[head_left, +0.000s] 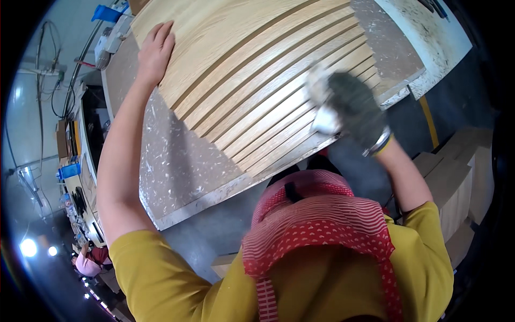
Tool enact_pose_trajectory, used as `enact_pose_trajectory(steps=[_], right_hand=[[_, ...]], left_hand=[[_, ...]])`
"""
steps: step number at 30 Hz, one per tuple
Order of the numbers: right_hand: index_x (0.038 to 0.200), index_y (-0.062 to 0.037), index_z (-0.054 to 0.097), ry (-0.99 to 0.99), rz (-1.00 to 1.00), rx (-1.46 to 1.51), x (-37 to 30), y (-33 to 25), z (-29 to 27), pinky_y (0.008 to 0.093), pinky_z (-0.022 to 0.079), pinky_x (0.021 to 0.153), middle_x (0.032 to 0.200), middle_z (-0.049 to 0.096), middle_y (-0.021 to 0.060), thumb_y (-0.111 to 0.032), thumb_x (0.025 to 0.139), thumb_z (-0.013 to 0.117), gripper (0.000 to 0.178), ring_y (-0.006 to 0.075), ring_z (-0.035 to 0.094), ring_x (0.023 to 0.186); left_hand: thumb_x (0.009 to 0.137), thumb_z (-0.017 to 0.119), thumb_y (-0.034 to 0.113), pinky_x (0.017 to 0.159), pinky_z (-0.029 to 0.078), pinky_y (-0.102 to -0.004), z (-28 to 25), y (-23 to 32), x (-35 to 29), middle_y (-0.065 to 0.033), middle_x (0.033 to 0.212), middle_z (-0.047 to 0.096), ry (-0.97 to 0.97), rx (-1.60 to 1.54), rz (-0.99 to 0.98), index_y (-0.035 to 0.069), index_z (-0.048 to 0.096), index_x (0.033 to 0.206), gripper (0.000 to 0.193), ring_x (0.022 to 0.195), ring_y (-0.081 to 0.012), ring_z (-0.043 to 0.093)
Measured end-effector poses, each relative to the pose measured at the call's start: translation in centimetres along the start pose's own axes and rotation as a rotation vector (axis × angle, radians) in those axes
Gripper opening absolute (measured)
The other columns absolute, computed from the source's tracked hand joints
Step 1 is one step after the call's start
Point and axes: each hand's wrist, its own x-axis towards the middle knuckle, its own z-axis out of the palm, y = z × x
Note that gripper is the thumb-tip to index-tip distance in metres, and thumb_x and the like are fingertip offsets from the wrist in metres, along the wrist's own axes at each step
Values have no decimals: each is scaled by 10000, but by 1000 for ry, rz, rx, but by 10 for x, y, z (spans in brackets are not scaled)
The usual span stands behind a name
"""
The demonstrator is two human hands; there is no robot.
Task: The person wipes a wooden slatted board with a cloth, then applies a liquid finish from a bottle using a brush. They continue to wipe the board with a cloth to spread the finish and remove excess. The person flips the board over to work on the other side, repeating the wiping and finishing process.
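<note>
Red apron [322, 225] nearest, gloved right hand [354, 110] grip on blurred white cloth [324, 121], left hand [155, 51] flat on slatted panel [252, 80]

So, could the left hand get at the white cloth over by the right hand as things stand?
Probably yes. The left hand lies flat on the slatted wood panel, holding nothing, and only bare panel lies between it and the white cloth under the gloved right hand.

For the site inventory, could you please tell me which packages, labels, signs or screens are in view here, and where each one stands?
No package, label, sign or screen can be made out with certainty.
Pale boxy blocks: right of the workbench, plain tan, unmarked; whether they are cartons cannot be told.
Blue container: far left, too small to judge.
</note>
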Motion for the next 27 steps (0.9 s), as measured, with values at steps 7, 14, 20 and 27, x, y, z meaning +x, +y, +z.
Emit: enact_pose_trajectory(steps=[7, 14, 20, 27], right_hand=[[1015, -38, 636, 36, 203, -221, 1, -52, 41, 463, 467, 822, 1000, 627, 174, -169, 782, 642, 267, 350, 592, 963], [1131, -93, 581, -566, 219, 285, 54, -219, 68, 378, 507, 781, 927, 607, 84, -113, 828, 554, 305, 238, 613, 928], [1071, -103, 649, -33, 107, -353, -1, -90, 10, 384, 493, 811, 1068, 608, 144, -303, 774, 654, 358, 291, 591, 953], [992, -63, 663, -309, 428, -228, 15, -164, 59, 442, 478, 782, 989, 617, 135, -260, 711, 690, 344, 304, 609, 910]], left_hand=[[963, 426, 388, 1042, 353, -369, 14, -10, 11, -113, 1387, 462, 3, -52, 51, 157, 481, 1361, 463, 1274, -304, 441], [918, 382, 493, 1044, 332, -493, 23, -13, 14, -87, 1425, 449, 9, 33, -53, 250, 476, 1380, 531, 1304, -280, 432], [916, 386, 479, 1041, 342, -480, 18, -17, 9, -84, 1417, 458, 36, 17, -34, 246, 481, 1376, 524, 1288, -291, 448], [918, 381, 477, 1045, 338, -474, 19, -13, 12, -87, 1421, 454, 13, 32, -40, 242, 475, 1380, 527, 1290, -297, 446]])
